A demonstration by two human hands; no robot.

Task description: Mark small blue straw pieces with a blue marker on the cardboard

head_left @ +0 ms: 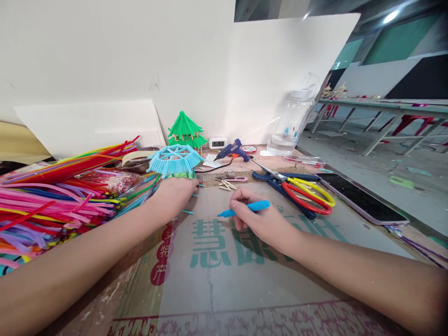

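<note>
My right hand (254, 214) is closed around a blue marker (259, 206), its tip pointing left above the printed board (210, 289). On the left, my left hand (177, 193) is closed at the base of a small pavilion model with a light blue pipe-cleaner roof (176, 158) and some green beneath it. The fingertips there are hidden behind the hand and model. Just behind stands a green tiered pavilion model (185, 130). Short wooden sticks (227, 185) lie between my hands, near pink-handled tweezers (234, 179).
Bundles of coloured pipe cleaners (59, 200) fill the left side. At the back are a glue gun (233, 151), a digital clock (217, 143) and a water bottle (289, 123). Scissors (308, 193), dark-handled pliers (294, 198) and a phone (362, 197) lie to the right.
</note>
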